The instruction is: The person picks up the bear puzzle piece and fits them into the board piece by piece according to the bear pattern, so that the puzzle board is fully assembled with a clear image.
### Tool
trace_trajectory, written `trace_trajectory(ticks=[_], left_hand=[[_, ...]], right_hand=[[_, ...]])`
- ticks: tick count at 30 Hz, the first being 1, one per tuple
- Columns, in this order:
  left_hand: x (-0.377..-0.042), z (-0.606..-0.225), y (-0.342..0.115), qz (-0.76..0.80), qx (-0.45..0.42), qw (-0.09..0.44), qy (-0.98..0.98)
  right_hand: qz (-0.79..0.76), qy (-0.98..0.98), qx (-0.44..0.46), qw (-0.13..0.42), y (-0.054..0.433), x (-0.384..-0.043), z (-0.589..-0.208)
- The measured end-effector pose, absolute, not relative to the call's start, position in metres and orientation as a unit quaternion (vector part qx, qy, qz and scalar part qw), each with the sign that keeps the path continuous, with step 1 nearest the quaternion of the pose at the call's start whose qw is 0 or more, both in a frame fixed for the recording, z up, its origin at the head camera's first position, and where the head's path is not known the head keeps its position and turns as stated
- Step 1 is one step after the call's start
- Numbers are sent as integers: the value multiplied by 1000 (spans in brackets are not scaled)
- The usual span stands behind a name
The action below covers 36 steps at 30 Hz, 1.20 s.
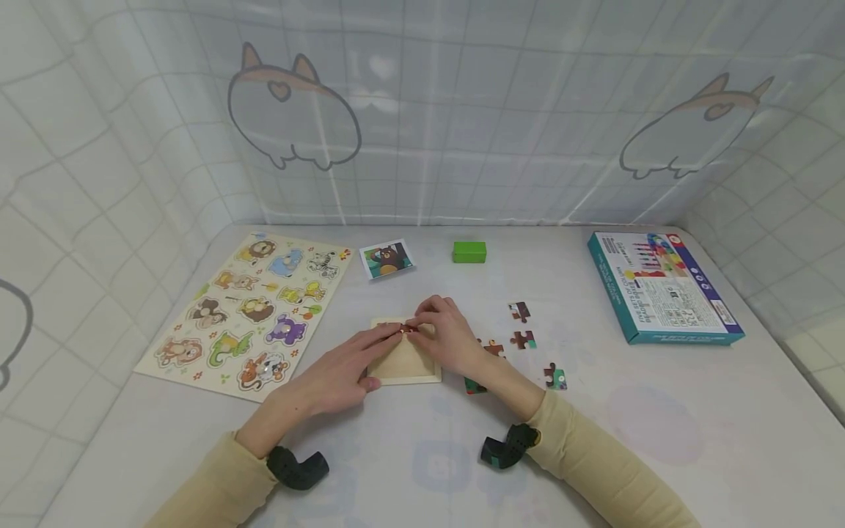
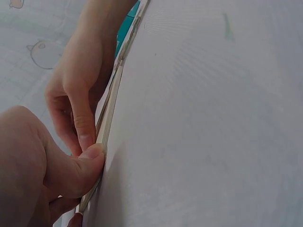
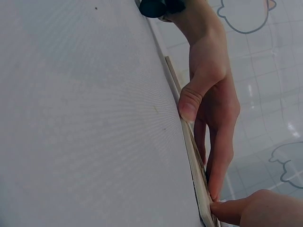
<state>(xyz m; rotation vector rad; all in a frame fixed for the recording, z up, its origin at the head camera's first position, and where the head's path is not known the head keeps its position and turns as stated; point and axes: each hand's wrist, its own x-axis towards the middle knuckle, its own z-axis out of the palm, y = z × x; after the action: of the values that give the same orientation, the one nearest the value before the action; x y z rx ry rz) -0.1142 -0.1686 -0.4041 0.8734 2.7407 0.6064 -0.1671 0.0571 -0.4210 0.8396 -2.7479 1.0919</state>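
Observation:
In the head view, a shallow wooden tray (image 1: 403,367) lies on the table between both hands. A dark brown-red jigsaw piece (image 1: 409,329) is at its far side, mostly covered by fingertips. My left hand (image 1: 339,370) reaches over the tray's left side with fairly straight fingers touching the piece. Its thumb rests by the near left corner, and the left wrist view shows that thumb against the tray's rim (image 2: 110,111). My right hand (image 1: 452,337) bends over the right side, thumb and forefinger pinching the piece beside the left fingertips.
Several loose jigsaw pieces (image 1: 524,339) lie right of the tray, some partly under the right forearm. Behind stand a bear picture card (image 1: 387,259) and a green block (image 1: 469,252). An animal puzzle board (image 1: 251,315) lies left, a teal-edged box (image 1: 667,290) far right.

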Motion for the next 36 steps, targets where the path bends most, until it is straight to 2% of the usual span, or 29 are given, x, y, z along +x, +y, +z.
trace_trajectory(ticks=[15,22,36], left_hand=[[-114,-403,-170,205,298,105,927],[-113,-405,-169,208,299,110,925],[-114,-403,-169,211,289,119,926]], right_hand=[[343,-893,289,45,56,-168,-424],[332,-897,291,13,60,-164,-416],[349,-892,283,44,110,-155,-402]])
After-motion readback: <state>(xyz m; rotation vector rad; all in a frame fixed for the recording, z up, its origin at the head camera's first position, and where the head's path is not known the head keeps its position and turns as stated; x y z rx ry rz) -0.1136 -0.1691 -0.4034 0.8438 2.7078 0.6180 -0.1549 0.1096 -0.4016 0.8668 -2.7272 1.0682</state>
